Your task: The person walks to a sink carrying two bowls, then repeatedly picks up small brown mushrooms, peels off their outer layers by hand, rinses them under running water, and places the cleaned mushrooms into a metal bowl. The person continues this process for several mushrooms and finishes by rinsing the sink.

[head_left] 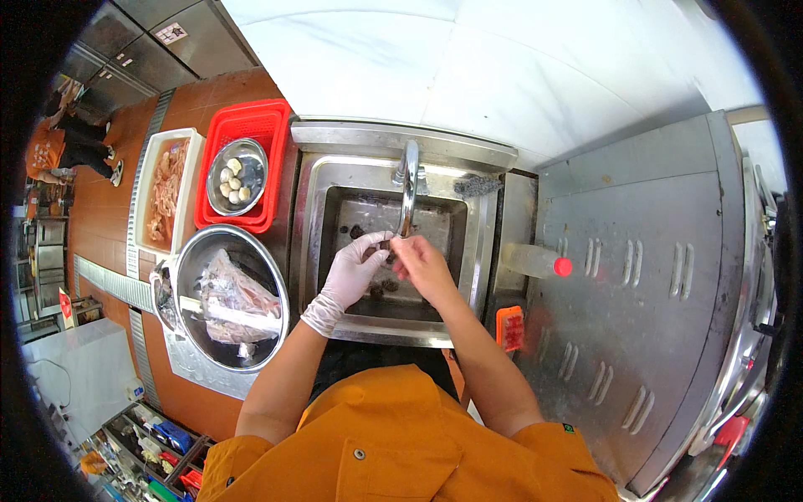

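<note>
Fingertips meeting over a stainless sink point(480, 251), the hands are coming together in front of a chrome faucet point(409, 180). The left hand point(353, 269) is wearing a disposable glove point(323, 315), while the right hand point(422, 268) is showing bare skin. The fingers are bunching closely; whether they are clamping anything small between them, one cannot tell. The faucet is standing just beyond the fingertips, its spout curving toward them over the basin. The glove is covering the left hand to the wrist, looking thin, whitish and partly see-through, its cuff wrinkling. The faucet is gleaming smooth and silvery.

Below the hands, dark clumps point(357, 232) are lying scattered on the basin floor. A dark grey scouring pad point(478, 186) is resting on the sink's back right corner. To the right, a clear plastic bottle point(529, 260) with a red cap is lying near an orange-red brush point(510, 329), beside a louvered metal cabinet point(627, 217).

On the left, a large steel bowl point(189, 326) is holding a pale, plastic-wrapped bundle point(230, 293). Behind it, a red basket point(280, 117) is cradling a smaller bowl point(219, 159) of pale round pieces point(234, 180), next to a white tub point(196, 159) containing pinkish raw meat point(170, 188). Farther off, another person point(46, 151) in orange is standing on the tiled floor point(100, 222).
</note>
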`<control>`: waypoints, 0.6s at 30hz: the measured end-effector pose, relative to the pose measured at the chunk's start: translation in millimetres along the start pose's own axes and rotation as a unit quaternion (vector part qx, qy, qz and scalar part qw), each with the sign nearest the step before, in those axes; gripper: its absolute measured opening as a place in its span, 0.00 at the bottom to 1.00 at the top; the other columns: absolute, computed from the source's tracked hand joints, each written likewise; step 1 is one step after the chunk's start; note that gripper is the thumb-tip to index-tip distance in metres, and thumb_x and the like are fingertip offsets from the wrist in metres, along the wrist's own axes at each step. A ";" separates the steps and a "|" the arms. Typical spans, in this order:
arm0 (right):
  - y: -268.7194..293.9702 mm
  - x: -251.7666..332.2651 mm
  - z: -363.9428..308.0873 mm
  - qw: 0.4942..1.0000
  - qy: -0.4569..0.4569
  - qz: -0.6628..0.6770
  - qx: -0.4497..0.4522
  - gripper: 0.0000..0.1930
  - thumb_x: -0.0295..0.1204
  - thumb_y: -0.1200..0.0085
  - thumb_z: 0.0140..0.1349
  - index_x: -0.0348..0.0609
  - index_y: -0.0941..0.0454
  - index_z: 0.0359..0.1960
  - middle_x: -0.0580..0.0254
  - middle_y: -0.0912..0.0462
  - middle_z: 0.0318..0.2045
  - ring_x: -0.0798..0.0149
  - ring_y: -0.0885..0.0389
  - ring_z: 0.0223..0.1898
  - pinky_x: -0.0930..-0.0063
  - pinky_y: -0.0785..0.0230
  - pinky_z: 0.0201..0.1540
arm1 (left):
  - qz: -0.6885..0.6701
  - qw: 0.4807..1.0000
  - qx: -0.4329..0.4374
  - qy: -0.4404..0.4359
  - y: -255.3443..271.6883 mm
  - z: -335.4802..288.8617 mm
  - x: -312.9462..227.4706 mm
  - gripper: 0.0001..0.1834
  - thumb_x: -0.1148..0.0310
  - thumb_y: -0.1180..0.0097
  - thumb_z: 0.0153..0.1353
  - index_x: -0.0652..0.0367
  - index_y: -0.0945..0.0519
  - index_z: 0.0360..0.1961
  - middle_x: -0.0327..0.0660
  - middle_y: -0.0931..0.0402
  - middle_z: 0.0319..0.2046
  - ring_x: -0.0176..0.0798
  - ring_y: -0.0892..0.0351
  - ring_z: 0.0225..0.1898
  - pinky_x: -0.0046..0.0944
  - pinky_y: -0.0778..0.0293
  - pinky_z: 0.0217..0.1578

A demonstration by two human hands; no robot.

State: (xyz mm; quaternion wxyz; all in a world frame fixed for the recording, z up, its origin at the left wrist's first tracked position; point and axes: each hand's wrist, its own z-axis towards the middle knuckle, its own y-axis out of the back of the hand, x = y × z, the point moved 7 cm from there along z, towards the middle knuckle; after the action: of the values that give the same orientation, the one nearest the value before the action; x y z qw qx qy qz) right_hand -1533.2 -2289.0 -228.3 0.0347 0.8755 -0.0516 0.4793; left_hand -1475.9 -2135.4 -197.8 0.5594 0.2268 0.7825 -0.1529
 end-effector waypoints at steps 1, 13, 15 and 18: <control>-5.5 9.3 -0.7 0.999 0.043 -0.017 0.013 0.21 0.45 0.41 0.74 0.35 0.23 0.45 0.61 0.15 0.35 0.71 0.19 0.33 0.76 0.27 0.34 | 0.003 1.000 -0.005 -0.022 -1.3 -1.4 -2.9 0.20 0.77 0.43 0.72 0.65 0.22 0.64 0.41 0.16 0.49 0.29 0.18 0.48 0.33 0.20 0.52; -9.7 3.4 0.0 0.988 0.091 0.104 -0.069 0.13 0.38 0.44 0.76 0.46 0.24 0.33 0.72 0.23 0.22 0.78 0.29 0.23 0.80 0.40 0.26 | -0.214 0.972 0.009 0.098 -2.3 -6.0 11.3 0.17 0.74 0.43 0.73 0.65 0.21 0.61 0.40 0.14 0.46 0.29 0.17 0.43 0.30 0.21 0.47; -14.1 -5.0 -0.4 0.977 0.036 0.206 -0.038 0.12 0.37 0.44 0.76 0.47 0.24 0.34 0.72 0.23 0.22 0.77 0.29 0.23 0.80 0.40 0.25 | -0.292 0.951 0.026 0.100 -3.4 -8.3 10.7 0.16 0.74 0.43 0.73 0.64 0.21 0.60 0.42 0.14 0.47 0.33 0.16 0.45 0.33 0.21 0.50; -18.5 -9.9 -4.6 0.933 -0.024 0.358 0.017 0.11 0.38 0.45 0.77 0.47 0.23 0.37 0.71 0.23 0.23 0.76 0.28 0.23 0.80 0.38 0.26 | -0.386 0.914 0.061 0.112 -8.3 -11.0 9.0 0.16 0.73 0.44 0.74 0.63 0.21 0.60 0.43 0.15 0.50 0.37 0.15 0.48 0.37 0.22 0.55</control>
State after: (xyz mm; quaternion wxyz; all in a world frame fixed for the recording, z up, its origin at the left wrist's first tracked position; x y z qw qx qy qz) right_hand -1540.1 -2269.6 -234.4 -0.1554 0.8106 -0.3539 0.4399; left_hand -1491.6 -2135.4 -202.9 0.3502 -0.0434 0.8560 -0.3778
